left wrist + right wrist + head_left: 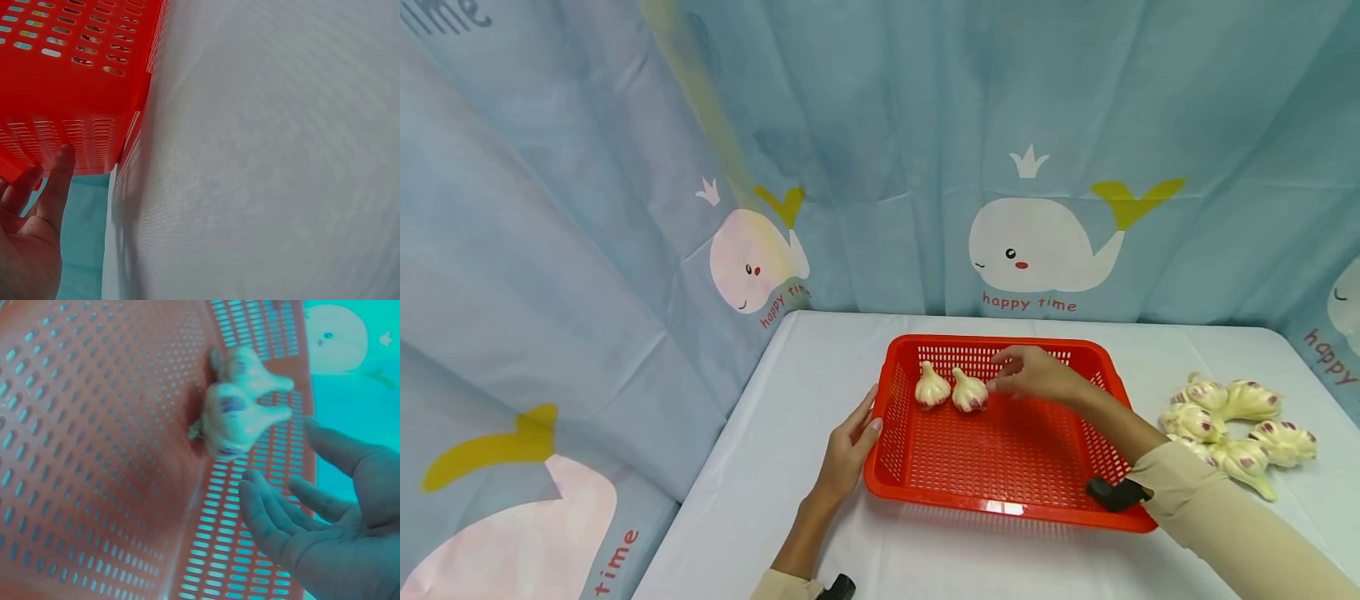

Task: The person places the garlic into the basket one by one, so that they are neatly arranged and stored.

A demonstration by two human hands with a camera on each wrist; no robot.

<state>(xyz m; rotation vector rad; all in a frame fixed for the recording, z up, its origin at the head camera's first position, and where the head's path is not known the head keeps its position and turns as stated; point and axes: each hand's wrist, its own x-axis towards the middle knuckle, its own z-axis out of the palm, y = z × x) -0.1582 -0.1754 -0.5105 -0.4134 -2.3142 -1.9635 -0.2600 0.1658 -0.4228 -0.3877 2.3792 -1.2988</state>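
In the red plastic basket (1000,450), two garlic bulbs stand side by side near the back left corner: a left bulb (932,387) and a right bulb (970,392), their stems upward. My right hand (1037,375) is over the basket just right of them, thumb and fingers spread and holding nothing. In the right wrist view its fingertips (253,478) are apart from the nearer bulb (234,422). My left hand (846,450) is at the basket's left side, and in the left wrist view its extended fingers (59,181) rest against the slotted outer wall (81,140).
Several more garlic bulbs (1240,454) lie in a loose cluster on the white tablecloth (797,375), right of the basket. A blue curtain (880,167) with whale prints hangs behind the table and along its left side.
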